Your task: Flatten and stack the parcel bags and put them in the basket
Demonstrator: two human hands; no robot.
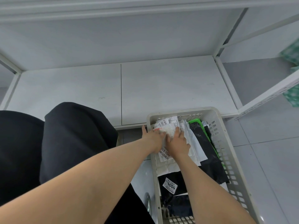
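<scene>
A pale plastic basket (233, 160) with slotted walls stands on the floor at the lower right. Inside lie several parcel bags: white ones with printed labels (166, 128) at the far left end, black ones (205, 151) along the right, and a black bag with a 4004 label (169, 185) nearer me. My left hand (153, 137) and my right hand (178, 142) both rest flat on the white bags, fingers spread and pressing down. A green-edged bag (195, 121) stands against the far wall of the basket.
A low white shelf board (145, 88) of a metal rack lies just beyond the basket. A second white rack (267, 92) with green boxes (291, 54) stands at the right. My black-clothed knee (72, 135) is at the left. Grey floor tiles surround the basket.
</scene>
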